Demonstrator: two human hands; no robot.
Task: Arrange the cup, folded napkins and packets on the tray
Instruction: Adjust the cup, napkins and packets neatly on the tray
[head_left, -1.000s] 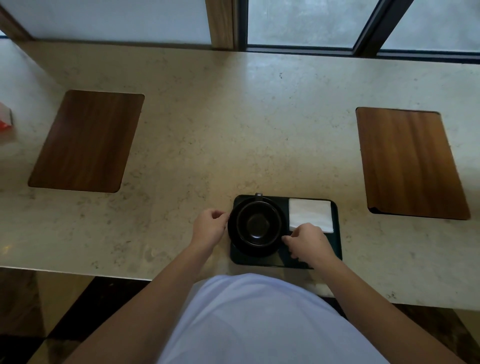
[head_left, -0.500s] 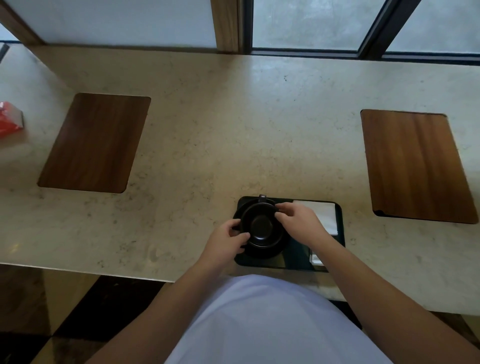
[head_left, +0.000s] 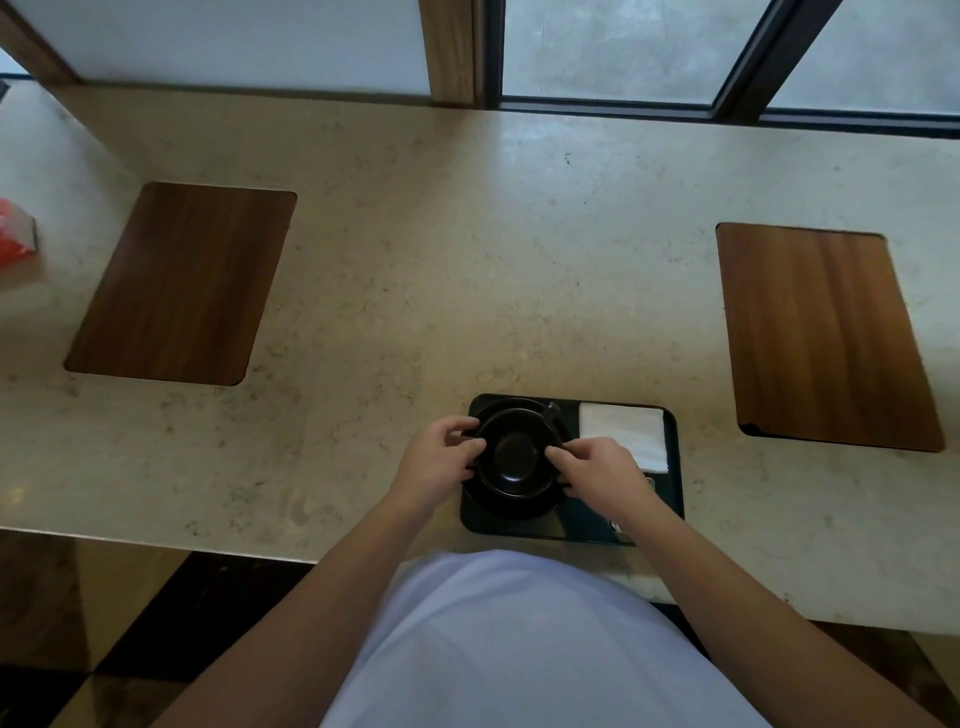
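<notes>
Cup (head_left: 515, 453): black, on saucer at tray (head_left: 673, 488) left end, between left hand (head_left: 435, 460) and right hand (head_left: 602, 475), both gripping its rim. Napkins (head_left: 623, 434) just beyond right hand. Advice: turn level, centre on saucer.

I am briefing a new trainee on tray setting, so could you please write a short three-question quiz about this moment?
1. True or false: the black cup sits on a saucer on the left part of the dark tray.
2. What white item lies on the tray to the right of the cup?
3. Which hands are gripping the cup's rim? A) only the left hand B) only the right hand C) both hands

Key:
1. True.
2. The folded napkin.
3. C: one hand on each side of the rim.
</notes>
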